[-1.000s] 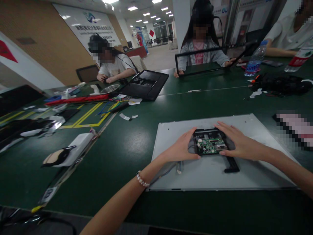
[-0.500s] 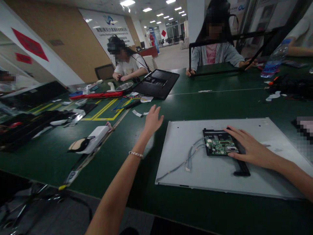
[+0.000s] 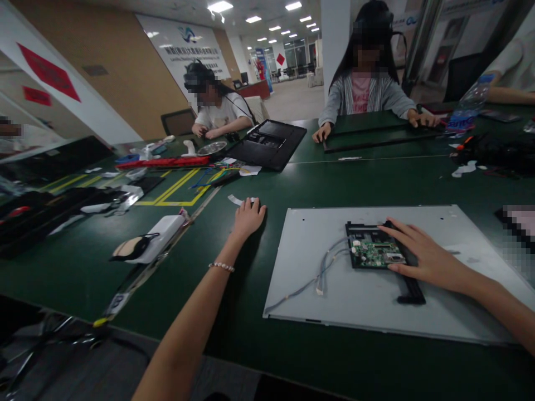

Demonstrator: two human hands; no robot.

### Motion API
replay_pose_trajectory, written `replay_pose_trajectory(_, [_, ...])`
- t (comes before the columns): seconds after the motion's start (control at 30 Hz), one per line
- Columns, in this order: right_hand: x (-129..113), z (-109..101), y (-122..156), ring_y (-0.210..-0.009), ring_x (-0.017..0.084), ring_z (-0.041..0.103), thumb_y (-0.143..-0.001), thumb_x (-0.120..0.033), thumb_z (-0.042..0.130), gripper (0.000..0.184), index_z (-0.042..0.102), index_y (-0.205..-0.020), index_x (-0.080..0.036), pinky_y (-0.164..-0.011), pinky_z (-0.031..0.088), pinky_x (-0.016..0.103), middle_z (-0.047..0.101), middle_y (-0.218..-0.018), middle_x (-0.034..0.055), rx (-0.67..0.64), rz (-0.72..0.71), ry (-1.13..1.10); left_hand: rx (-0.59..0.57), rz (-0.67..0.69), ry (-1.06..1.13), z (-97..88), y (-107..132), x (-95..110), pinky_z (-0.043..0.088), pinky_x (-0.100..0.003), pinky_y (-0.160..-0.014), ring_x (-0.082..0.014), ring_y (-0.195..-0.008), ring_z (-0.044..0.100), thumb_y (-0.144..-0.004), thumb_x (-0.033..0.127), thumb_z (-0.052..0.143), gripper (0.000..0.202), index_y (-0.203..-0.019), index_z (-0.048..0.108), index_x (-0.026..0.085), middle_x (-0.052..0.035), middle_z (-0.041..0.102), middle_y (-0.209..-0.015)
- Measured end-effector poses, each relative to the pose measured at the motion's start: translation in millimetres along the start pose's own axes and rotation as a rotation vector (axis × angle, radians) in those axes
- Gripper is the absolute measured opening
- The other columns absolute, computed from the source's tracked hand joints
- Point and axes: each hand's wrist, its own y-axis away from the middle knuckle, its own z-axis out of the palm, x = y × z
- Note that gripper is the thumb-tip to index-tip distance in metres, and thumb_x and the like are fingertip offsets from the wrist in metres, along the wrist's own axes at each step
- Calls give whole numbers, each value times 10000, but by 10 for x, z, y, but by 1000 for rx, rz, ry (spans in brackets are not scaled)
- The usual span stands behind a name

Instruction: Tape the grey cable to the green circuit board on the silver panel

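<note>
Green circuit board (image 3: 376,253) lies on a grey panel (image 3: 292,250), its right end spanned by the right hand (image 3: 426,256), fingers spread wide; the left hand (image 3: 248,219), slightly curled, any hold unclear, rests beside a white strip (image 3: 235,199), apparently a collecting step; lifting it would call for a fingertip pinch.

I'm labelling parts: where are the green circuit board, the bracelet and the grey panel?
Green circuit board (image 3: 376,254), head view: its middle.
Bracelet (image 3: 221,267), head view: its beads.
Grey panel (image 3: 363,298), head view: bare surface.
</note>
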Motion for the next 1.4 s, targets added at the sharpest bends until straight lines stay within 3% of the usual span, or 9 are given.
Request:
replay_pose_trajectory(0.13, [-14, -16, 7, -1384, 384, 305, -844, -586, 523, 774, 194, -1508, -363, -1104, 277, 626, 181, -1595, 52, -8, 2, -6, -52, 86, -42, -57, 350, 136, 321, -500, -1062, -347, -1369, 334, -976, 449, 279, 578, -1416, 395, 94, -222, 380, -1469])
replay_pose_trajectory(0.3, [-22, -27, 10, -1363, 396, 339, -844, -582, 522, 769, 189, -1508, -384, -1079, 313, 637, 176, -1597, 39, -8, -6, -11, -112, 120, -34, -194, 820, 262, 315, -514, -1066, -373, -1383, 306, -975, 496, 263, 614, -1460, 352, 129, -218, 278, -1527])
replay_pose_trajectory(0.5, [-31, -33, 1, -1367, 382, 338, -849, -593, 514, 753, 221, -1502, -362, -1096, 296, 615, 180, -1595, 59, -10, -13, -3, -131, 123, -89, -437, 1178, 430, 359, -508, -1027, -387, -1336, 371, -972, 444, 300, 570, -1449, 378, 141, -186, 373, -1489])
replay_pose_trajectory(0.7, [-56, -39, 6, -1383, 366, 317, -862, -592, 493, 776, 162, -1518, -341, -1099, 292, 614, 195, -1590, 78, -16, 11, 2, -59, 152, -120, -525, 1168, 498, 361, -513, -993, -362, -1214, 506, -961, 399, 329, 497, -1365, 477, 150, -171, 501, -1395])
replay_pose_trajectory(0.9, [-70, -29, 4, -1394, 352, 302, -856, -596, 500, 823, 102, -1526, -331, -1118, 266, 602, 209, -1586, 88, -1, 0, 8, 27, 148, -178, -566, 1077, 549, 287, -556, -1011, -325, -1077, 602, -937, 316, 370, 370, -1216, 554, 157, -149, 702, -1067])
replay_pose_trajectory(1.07, [-71, -21, -6, -1382, 361, 324, -843, -576, 522, 856, 79, -1532, -328, -1108, 285, 607, 240, -1578, 82, 32, -13, -5, 63, 157, -249, -588, 1025, 570, 233, -543, -1052, -295, -966, 646, -924, 283, 373, 275, -982, 620, 176, -129, 726, -892])
replay_pose_trajectory(1.17, [-77, -26, -13, -1386, 359, 317, -842, -566, 530, 873, 64, -1534, -309, -1115, 276, 605, 235, -1578, 90, 41, -19, -11, 55, 146, -267, -609, 998, 577, 239, -550, -1048, -285, -867, 669, -919, 276, 373, 282, -986, 625, 167, -132, 724, -852])
replay_pose_trajectory(1.3, [-102, -52, -24, -1392, 345, 310, -841, -559, 542, 900, 35, -1535, -291, -1127, 264, 594, 246, -1573, 101, 37, -16, -29, 105, 130, -264, -616, 975, 587, 194, -622, -1051, -328, -1045, 623, -912, 265, 369, 301, -1014, 632, 159, -155, 720, -907])
replay_pose_trajectory(1.4, [-112, -67, -30, -1377, 348, 339, -831, -539, 564, 923, 16, -1534, -300, -1114, 283, 603, 274, -1563, 99, 44, -20, -50, 127, 152, -276, -585, 958, 577, 156, -654, -1057, -337, -1116, 586, -912, 243, 359, 307, -936, 656, 166, -152, 720, -908])
